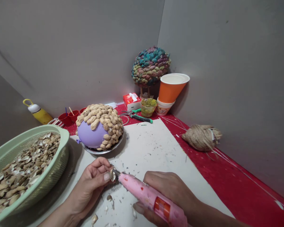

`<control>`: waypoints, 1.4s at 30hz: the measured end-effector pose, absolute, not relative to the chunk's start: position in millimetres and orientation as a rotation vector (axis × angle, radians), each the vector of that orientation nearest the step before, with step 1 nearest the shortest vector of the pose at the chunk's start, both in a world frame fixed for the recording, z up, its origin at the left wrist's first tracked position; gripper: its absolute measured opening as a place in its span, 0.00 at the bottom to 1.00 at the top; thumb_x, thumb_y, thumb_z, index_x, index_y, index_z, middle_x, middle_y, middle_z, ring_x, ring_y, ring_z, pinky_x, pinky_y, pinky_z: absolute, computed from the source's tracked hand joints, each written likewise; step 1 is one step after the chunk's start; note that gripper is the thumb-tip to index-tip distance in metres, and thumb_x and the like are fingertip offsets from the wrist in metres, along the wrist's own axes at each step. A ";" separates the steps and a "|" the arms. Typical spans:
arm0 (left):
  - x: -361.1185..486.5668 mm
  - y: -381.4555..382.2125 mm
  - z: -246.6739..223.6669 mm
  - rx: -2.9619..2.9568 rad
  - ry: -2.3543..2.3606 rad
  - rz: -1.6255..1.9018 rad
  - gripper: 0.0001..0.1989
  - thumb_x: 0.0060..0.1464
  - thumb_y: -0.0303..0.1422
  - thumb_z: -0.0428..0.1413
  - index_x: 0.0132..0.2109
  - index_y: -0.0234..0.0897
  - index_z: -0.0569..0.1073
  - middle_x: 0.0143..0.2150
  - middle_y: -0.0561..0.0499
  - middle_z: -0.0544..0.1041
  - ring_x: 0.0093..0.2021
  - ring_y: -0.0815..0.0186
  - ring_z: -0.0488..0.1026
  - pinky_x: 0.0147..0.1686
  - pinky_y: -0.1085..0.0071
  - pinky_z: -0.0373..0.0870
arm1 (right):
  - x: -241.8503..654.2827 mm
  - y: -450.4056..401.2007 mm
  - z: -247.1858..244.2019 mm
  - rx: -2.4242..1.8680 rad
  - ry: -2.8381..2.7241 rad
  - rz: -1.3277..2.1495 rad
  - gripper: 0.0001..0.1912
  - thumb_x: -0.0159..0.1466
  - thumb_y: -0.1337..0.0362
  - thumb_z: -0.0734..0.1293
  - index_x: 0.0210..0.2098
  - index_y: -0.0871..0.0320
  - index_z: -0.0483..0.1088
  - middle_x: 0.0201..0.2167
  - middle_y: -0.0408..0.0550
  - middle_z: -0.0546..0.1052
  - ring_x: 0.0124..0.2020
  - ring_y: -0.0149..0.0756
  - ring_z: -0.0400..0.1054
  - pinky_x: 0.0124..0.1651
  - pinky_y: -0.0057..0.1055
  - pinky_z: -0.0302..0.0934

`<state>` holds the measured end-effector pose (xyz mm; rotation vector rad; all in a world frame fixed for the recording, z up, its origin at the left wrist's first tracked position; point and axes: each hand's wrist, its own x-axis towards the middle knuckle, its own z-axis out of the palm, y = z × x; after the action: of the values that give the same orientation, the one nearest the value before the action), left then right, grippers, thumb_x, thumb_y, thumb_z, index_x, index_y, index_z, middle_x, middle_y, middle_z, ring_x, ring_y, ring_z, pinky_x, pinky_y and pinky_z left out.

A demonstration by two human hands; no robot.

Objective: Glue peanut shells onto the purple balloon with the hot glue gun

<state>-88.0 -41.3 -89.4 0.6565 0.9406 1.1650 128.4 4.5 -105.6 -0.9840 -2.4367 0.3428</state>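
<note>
Between its thumb and fingers, my left hand (91, 183) pinches a peanut shell half (113, 175), pale inner side showing. My right hand (172, 192) is wrapped round a pink hot glue gun (142, 192), whose dark nozzle points left and meets the shell, or nearly so. Beyond my hands, a purple balloon (92, 134) partly covered with peanut shells rests in a shallow metal bowl (101, 152). To the left stands a green basket (65, 135) filled with loose peanut shells (26, 167). A few shell pieces (94, 219) lie on the board below my hands.
A white board (153, 148) covers part of a red table (217, 176). At the back are pliers (142, 118), a tissue pack (132, 101), a stained plastic cup (148, 107), an orange paper cup (171, 90) and a colourful shell-covered ball (151, 66). Twine (201, 137) lies right; a yellow bottle (40, 113), left.
</note>
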 end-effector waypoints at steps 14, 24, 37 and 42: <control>-87.1 -39.6 -88.7 0.655 0.928 1.158 0.10 0.50 0.28 0.65 0.38 0.36 0.72 0.30 0.53 0.75 0.32 0.70 0.69 0.39 0.71 0.65 | 131.5 6.6 -96.8 -1.006 -2.467 0.513 0.23 0.53 0.49 0.71 0.18 0.58 0.57 0.15 0.35 0.57 0.16 0.23 0.46 0.20 0.23 0.38; -89.2 -40.8 -90.1 0.648 0.938 1.165 0.10 0.49 0.28 0.65 0.38 0.36 0.73 0.31 0.52 0.75 0.32 0.70 0.69 0.39 0.71 0.65 | 130.6 6.7 -89.9 -1.095 -2.483 0.529 0.25 0.52 0.48 0.70 0.17 0.57 0.56 0.14 0.36 0.55 0.16 0.23 0.44 0.20 0.23 0.36; -89.8 -40.9 -89.8 0.649 0.947 1.160 0.11 0.48 0.29 0.65 0.38 0.37 0.72 0.31 0.52 0.76 0.33 0.68 0.70 0.40 0.70 0.65 | 128.9 3.9 -100.8 -1.128 -2.437 0.467 0.25 0.52 0.47 0.71 0.17 0.57 0.57 0.14 0.34 0.53 0.15 0.23 0.41 0.19 0.25 0.34; -90.1 -41.1 -89.9 0.646 0.939 1.174 0.11 0.49 0.28 0.65 0.39 0.37 0.73 0.31 0.52 0.76 0.32 0.69 0.70 0.39 0.70 0.66 | 128.8 4.8 -98.2 -1.157 -2.460 0.495 0.27 0.51 0.47 0.72 0.16 0.57 0.55 0.13 0.34 0.52 0.16 0.23 0.40 0.19 0.23 0.34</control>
<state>-90.1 -41.1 -89.9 0.6455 0.9389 1.1741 128.8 4.8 -98.2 -1.1567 -2.4598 0.4945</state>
